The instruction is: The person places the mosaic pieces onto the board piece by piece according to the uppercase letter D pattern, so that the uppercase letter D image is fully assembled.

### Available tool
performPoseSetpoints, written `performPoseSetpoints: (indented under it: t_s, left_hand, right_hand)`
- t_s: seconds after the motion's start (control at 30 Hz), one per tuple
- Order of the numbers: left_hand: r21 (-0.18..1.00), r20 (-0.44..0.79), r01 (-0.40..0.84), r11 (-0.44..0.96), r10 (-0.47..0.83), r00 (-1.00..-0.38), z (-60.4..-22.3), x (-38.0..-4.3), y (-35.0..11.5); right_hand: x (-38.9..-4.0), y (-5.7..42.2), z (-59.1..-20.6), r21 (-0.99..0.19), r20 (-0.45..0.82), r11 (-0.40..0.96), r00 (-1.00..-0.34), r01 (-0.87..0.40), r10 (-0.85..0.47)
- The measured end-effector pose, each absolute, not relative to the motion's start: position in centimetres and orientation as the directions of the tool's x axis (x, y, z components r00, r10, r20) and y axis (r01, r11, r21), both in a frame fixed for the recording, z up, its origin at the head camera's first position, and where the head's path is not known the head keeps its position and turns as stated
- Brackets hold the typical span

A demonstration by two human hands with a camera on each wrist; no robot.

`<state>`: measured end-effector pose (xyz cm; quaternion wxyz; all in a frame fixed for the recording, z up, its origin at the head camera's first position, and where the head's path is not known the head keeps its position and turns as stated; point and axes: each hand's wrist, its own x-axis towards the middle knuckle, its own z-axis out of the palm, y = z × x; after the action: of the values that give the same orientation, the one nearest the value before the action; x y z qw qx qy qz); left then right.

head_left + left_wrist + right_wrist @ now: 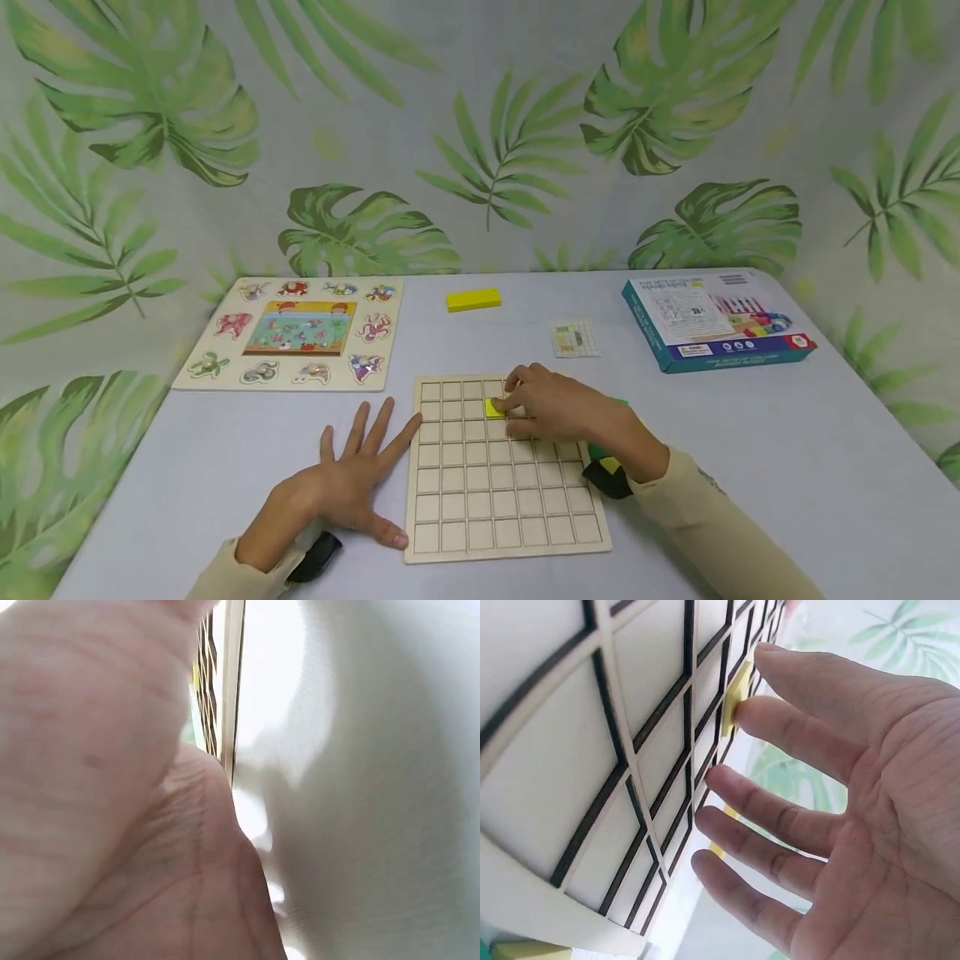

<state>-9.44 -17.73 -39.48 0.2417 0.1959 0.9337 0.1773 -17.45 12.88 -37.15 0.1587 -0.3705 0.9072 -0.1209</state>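
Observation:
A wooden grid board (442, 479) lies on the table in the head view, with a thin yellow square tile (492, 408) in its upper part. My right hand (558, 406) reaches over the board, index fingertip on the tile's face. The right wrist view shows the thumb tip close to the edge of that tile (735, 697) and the other fingers spread loosely. Flat on the table at the board's left side, my left hand (348, 483) has its fingers spread, index and thumb tips at the board's edge. Its palm fills much of the left wrist view.
Green and yellow pieces (611, 464) are partly hidden under the right wrist. Behind the board are a yellow block (473, 300) and a small printed grid card (575, 338). A sea-animal puzzle board (217, 379) lies back left, a boxed game (712, 321) back right.

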Motion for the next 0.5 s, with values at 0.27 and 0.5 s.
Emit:
performPoseSetpoints:
  t_s: [0.27, 0.5]
  left_hand:
    - [0.45, -0.357, 0.285, 0.846, 0.463, -0.811, -40.2, -9.6, -17.5]
    - [0.404, -0.347, 0.283, 0.87, 0.432, -0.832, -39.7, -9.3, -17.0]
  right_hand:
    - [-17.0, 13.2, -36.7, -0.315, -0.247, 0.727, -0.687, -0.61, -0.683]
    - [-16.2, 14.0, -36.2, -0.301, -0.269, 0.735, -0.685, -0.608, -0.677]
